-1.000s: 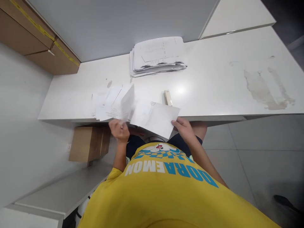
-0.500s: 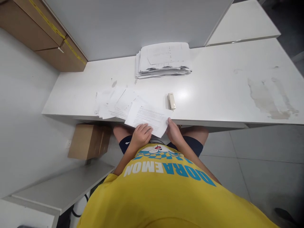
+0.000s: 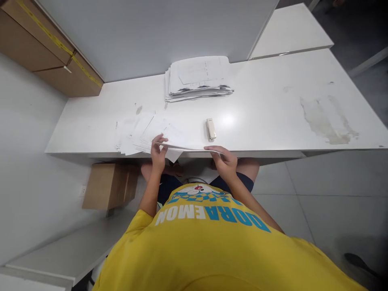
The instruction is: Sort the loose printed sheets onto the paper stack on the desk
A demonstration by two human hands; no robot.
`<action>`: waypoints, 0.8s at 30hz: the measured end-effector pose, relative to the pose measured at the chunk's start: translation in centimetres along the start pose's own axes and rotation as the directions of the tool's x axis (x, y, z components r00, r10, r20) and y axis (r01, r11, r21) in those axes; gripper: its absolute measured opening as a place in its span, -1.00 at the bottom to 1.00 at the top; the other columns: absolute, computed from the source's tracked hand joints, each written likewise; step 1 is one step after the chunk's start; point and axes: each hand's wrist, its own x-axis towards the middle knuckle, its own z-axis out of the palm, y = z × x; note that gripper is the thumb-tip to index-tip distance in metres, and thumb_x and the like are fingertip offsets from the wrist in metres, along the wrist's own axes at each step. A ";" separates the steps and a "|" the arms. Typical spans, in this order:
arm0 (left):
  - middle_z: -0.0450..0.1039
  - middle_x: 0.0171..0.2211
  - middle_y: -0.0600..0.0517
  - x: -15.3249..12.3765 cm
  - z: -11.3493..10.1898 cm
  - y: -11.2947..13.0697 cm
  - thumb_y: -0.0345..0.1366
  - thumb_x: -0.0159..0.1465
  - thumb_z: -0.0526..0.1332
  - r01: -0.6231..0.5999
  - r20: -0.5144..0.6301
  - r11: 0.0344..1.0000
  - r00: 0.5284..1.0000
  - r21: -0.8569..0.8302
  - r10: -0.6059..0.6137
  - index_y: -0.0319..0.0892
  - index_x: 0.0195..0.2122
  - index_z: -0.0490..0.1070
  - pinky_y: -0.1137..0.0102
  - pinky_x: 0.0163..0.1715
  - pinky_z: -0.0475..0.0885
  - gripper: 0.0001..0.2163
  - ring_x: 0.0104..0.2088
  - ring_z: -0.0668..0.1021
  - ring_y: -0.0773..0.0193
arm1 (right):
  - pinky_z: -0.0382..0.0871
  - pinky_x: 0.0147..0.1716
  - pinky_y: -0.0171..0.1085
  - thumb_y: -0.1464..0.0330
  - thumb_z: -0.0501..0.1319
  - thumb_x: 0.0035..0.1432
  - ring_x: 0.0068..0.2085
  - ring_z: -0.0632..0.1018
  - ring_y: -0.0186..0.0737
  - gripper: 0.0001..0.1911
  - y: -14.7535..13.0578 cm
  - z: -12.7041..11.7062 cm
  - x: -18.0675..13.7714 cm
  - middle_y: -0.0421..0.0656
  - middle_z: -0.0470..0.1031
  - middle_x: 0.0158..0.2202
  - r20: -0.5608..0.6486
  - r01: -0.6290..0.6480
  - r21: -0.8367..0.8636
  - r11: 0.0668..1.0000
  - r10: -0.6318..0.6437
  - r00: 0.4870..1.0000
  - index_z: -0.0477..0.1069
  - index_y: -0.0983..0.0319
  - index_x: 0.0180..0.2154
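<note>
White paper, seen almost edge-on, stretches between two bare hands at the front of a glossy white desk. The left hand pinches one end of the held sheets between thumb and fingers, while the right hand is closed on the other; the two-ended grip probably keeps the thin, limp bundle taut and its edges level. How many sheets it contains cannot be told. A pale corner of paper pokes below the bundle, its source unclear. Beside the left hand, loose printed sheets lie fanned in overlapping layers, perhaps so that each lifts off easily. A cream stapler, blocky and apparently plastic, rests just beyond the bundle, within easy reach of the right hand. Farther back, against the smooth grey partition, sits a thick paper stack, its front edge uneven and darkly smudged, seemingly set there to leave working room.
</note>
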 end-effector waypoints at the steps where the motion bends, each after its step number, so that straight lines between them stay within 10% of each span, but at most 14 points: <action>1: 0.51 -0.14 -0.08 0.2 0.0 0.1 0.15 0.35 0.05 -0.001 -0.007 0.998 1.000 -0.057 0.001 -0.11 0.03 0.35 0.18 0.08 0.45 -0.54 -0.03 0.58 0.12 | 0.44 0.07 0.00 0.05 0.17 0.22 -0.02 0.59 -0.01 -0.69 -0.2 0.1 0.1 -0.11 0.62 -0.14 0.038 0.020 0.023 1.000 -0.021 0.999 0.57 0.06 -0.22; 5: 0.48 -0.25 -0.04 -0.6 0.7 0.8 0.13 0.32 0.12 0.014 -0.029 0.996 0.999 -0.084 -0.016 -0.12 -0.27 0.39 0.22 -0.02 0.48 -0.61 -0.13 0.56 0.15 | 0.43 0.09 0.01 0.12 0.23 0.19 0.01 0.58 -0.02 -0.75 0.3 -0.1 0.1 -0.12 0.62 -0.10 -0.008 -0.043 0.108 0.993 0.044 0.999 0.58 0.07 -0.21; 15: 0.52 -0.30 -0.05 -3.6 1.5 2.2 -0.07 0.35 0.11 -0.095 0.132 0.995 0.987 -0.005 0.095 -0.13 -0.28 0.43 0.29 -0.17 0.49 -0.74 -0.23 0.57 0.18 | 0.48 -0.18 -0.13 0.17 0.27 0.15 -0.23 0.57 -0.12 -0.81 1.5 -3.9 -0.6 -0.15 0.61 -0.27 -0.160 -0.116 0.102 0.988 0.132 0.978 0.57 0.13 -0.33; 20: 0.46 -0.48 0.04 -3.7 2.0 2.2 -0.12 0.30 0.12 0.153 0.138 0.985 0.977 0.077 -0.163 -0.14 -0.37 0.41 0.38 -0.35 0.41 -0.77 -0.41 0.51 0.24 | 0.47 -0.22 -0.14 0.15 0.30 0.04 -0.25 0.56 -0.11 -0.74 2.5 -5.0 -0.1 -0.19 0.59 -0.33 -0.048 -0.298 0.087 0.951 0.303 0.952 0.54 0.17 -0.28; 24: 0.52 -0.37 0.04 -4.6 4.3 1.9 -0.21 0.27 0.10 0.433 0.263 0.901 0.874 -0.042 -0.408 -0.16 -0.28 0.41 0.40 -0.28 0.41 -0.83 -0.30 0.53 0.22 | 0.45 -0.15 -0.10 0.20 0.28 -0.02 -0.19 0.56 -0.05 -0.70 4.8 -6.8 -0.2 -0.16 0.60 -0.25 0.015 -0.452 -0.032 0.892 0.452 0.892 0.53 0.19 -0.23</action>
